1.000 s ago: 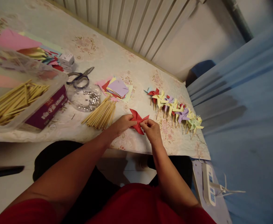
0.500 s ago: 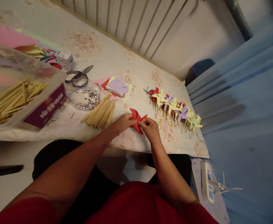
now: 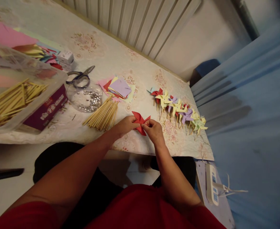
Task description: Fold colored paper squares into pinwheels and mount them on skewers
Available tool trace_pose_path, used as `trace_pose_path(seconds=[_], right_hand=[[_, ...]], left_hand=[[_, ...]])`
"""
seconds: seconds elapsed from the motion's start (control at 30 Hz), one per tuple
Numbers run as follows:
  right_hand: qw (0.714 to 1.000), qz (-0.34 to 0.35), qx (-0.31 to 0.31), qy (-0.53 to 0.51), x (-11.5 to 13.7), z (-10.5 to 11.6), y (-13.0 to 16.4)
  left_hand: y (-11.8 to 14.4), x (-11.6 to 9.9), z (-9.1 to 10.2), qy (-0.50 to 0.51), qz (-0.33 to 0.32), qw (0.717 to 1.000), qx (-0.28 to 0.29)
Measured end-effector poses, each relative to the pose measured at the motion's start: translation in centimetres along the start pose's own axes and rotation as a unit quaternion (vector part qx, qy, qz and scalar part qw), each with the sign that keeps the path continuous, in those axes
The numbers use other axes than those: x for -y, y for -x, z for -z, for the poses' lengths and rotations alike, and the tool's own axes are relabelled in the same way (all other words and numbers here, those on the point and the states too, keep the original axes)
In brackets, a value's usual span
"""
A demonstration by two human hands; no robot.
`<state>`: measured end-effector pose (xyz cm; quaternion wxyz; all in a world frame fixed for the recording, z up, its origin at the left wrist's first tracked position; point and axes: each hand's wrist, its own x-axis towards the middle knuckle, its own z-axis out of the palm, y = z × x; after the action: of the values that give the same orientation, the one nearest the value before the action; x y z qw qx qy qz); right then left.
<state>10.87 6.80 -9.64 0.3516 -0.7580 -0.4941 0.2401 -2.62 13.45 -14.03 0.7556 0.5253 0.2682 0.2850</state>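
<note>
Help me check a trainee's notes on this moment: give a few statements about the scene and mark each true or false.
1. The left hand and right hand both hold the red pinwheel. True.
2. The scissors are in the right hand. False: they lie left of the paper stack in the picture.
3. The pinwheels on sticks include yellow ones. True.
4. The paper stack is topped with green. False: purple is on top.

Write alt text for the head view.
A person's left hand and right hand hold a red paper pinwheel over a floral tablecloth. To the left lie sticks, scissors and a stack of coloured paper; to the right, colourful pinwheels on sticks.
</note>
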Motion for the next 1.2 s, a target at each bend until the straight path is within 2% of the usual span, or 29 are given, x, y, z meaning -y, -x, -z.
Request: trace_pose_path(seconds=[0.4, 0.6, 0.67, 0.73, 0.83, 0.9, 1.03, 1.1, 1.2], right_hand=[[0.999, 0.013, -0.008, 0.031, 0.2, 0.0, 0.2], [1.000, 0.011, -0.005, -0.006, 0.0, 0.2, 0.6], [0.998, 0.021, -0.029, -0.045, -0.2, 0.3, 0.8], [0.992, 0.025, -0.081, -0.091, -0.5, 0.4, 1.0], [0.978, -0.014, -0.134, -0.156, -1.1, 0.5, 1.1], [0.972, -0.059, -0.101, -0.202, -1.5, 0.4, 1.1], [0.954, -0.110, 0.025, -0.279, -2.0, -0.3, 0.8], [0.947, -0.115, 0.035, -0.298, -2.2, -0.8, 0.6], [0.947, -0.119, 0.019, -0.297, -2.4, -1.6, 0.2]], left_hand=[[-0.3, 0.7, 0.0, -0.015, -0.007, 1.000, -0.017], [0.0, 0.5, 0.0, -0.015, -0.017, 0.999, -0.033], [0.0, 0.4, 0.0, -0.009, -0.017, 0.999, -0.036], [0.0, 0.3, 0.0, 0.003, -0.020, 0.999, -0.036], [-0.1, 0.4, 0.0, 0.020, -0.025, 0.999, -0.034], [-0.1, 0.5, 0.0, 0.027, -0.024, 0.999, -0.032], [-0.3, 0.9, 0.0, 0.037, -0.023, 0.999, -0.026], [-0.3, 1.0, 0.1, 0.028, -0.019, 0.999, -0.029], [-0.3, 1.0, 0.0, 0.006, -0.004, 0.999, -0.047]])
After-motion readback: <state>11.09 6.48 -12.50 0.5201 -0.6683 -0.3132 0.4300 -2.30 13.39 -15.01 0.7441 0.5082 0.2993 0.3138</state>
